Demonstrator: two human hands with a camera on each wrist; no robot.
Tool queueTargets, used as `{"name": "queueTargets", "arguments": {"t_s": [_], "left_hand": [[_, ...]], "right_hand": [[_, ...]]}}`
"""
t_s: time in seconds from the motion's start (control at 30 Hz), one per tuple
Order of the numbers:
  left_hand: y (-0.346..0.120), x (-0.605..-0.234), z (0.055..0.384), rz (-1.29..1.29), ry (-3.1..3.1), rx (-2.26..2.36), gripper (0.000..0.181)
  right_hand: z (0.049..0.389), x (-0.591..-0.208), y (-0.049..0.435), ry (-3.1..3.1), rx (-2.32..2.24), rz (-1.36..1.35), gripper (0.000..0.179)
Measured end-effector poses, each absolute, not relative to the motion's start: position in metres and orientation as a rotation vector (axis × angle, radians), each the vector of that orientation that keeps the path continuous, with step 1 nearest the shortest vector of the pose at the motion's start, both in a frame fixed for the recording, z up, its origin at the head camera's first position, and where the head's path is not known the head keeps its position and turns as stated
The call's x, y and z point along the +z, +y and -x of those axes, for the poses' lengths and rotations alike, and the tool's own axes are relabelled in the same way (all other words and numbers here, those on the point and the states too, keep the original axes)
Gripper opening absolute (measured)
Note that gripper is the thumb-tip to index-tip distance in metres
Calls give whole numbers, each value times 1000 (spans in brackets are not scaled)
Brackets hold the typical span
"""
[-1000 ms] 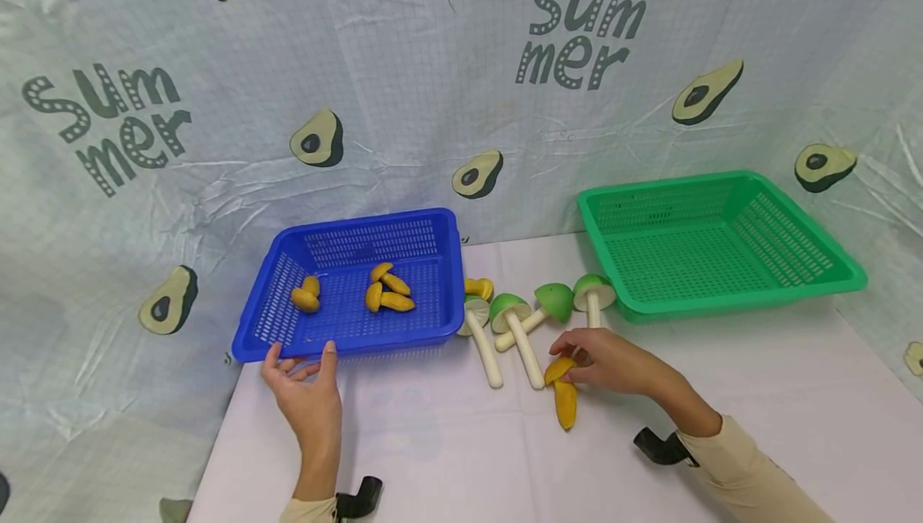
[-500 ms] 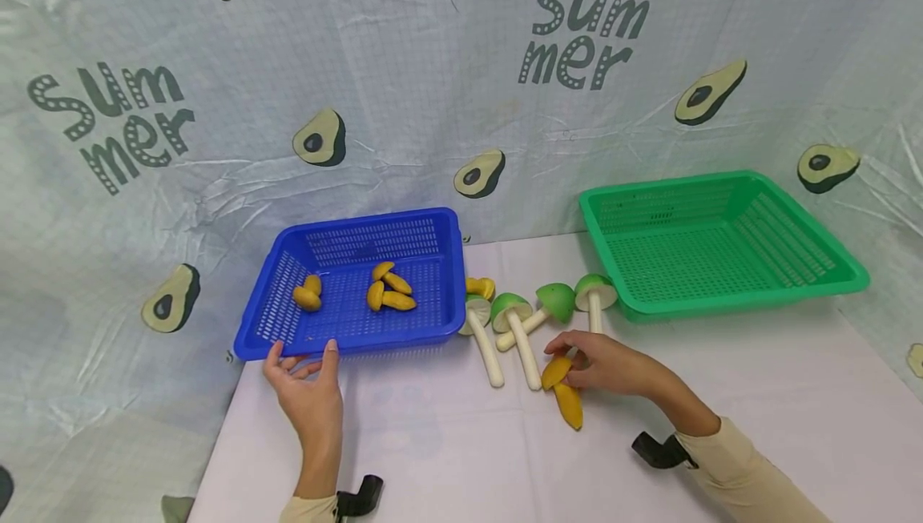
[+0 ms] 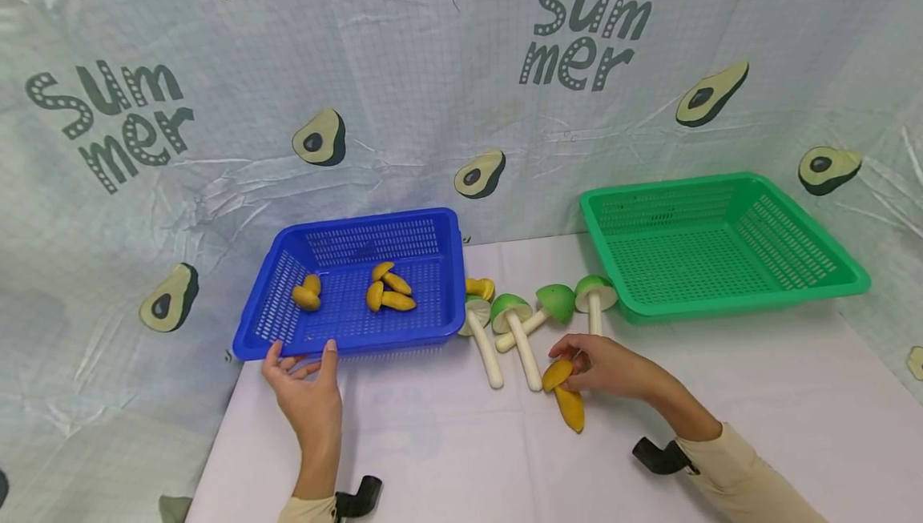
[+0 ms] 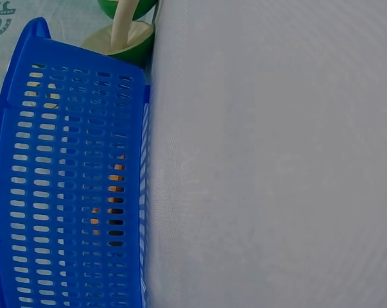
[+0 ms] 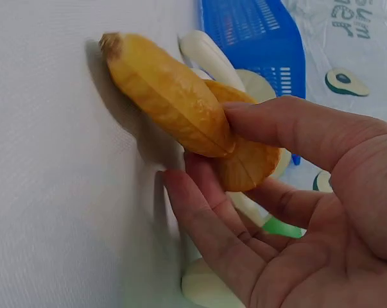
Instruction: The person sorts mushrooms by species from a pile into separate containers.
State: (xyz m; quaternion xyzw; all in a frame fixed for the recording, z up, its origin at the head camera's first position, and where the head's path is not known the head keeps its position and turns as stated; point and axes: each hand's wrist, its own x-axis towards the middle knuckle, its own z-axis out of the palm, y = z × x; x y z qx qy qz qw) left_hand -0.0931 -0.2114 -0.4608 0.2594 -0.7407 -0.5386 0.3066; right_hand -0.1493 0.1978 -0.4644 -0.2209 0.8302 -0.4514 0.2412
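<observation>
My right hand (image 3: 613,367) pinches a yellow toy mushroom (image 3: 570,408) where its cap meets the stem. In the right wrist view the mushroom's stem (image 5: 167,93) points away from the hand, close over the white table, with the thumb (image 5: 264,122) on its near side. At the front of the blue basket (image 3: 353,340), my left hand (image 3: 310,403) touches the rim with thumb and forefinger spread. Three yellow mushrooms, one of them a small one (image 3: 390,299), lie inside that basket. Only a sliver of the left hand shows in the left wrist view, at the edge.
Several green-capped mushrooms (image 3: 521,343) with pale stems lie between the baskets. Another yellow mushroom (image 3: 481,288) sits against the blue basket's right side. A green basket (image 3: 710,303) with nothing in it stands at the back right, before the printed cloth backdrop (image 3: 404,66).
The yellow mushroom's stem end has swung slightly to the right in my right hand's pinch. My left hand stays at the blue basket's rim.
</observation>
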Motion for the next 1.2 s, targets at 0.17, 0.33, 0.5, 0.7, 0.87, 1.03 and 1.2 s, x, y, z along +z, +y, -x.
{"name": "queueTargets", "arguments": {"t_s": [0.17, 0.33, 0.5, 0.7, 0.87, 1.03, 1.2], "left_hand": [[-211, -461, 92, -688, -1965, -1428, 79], [-210, -460, 91, -691, -1967, -1431, 80], [-211, -459, 91, -686, -1961, -1437, 79], [-212, -460, 93, -687, -1960, -1434, 79], [-212, -460, 92, -692, -1962, -1438, 79], [-212, -459, 93, -693, -1962, -1447, 80], [-211, -459, 93, -698, -1958, -1448, 79]], "right_hand": [[147, -463, 194, 2280, -1190, 587, 41], [146, -462, 193, 2259, -1209, 552, 44], [148, -460, 195, 2212, -1293, 514, 47], [152, -456, 197, 2163, -1425, 571, 38], [155, -453, 196, 2124, -1533, 514, 42], [161, -449, 193, 2131, -1591, 435, 45], [168, -443, 188, 2136, -1634, 411, 47]]}}
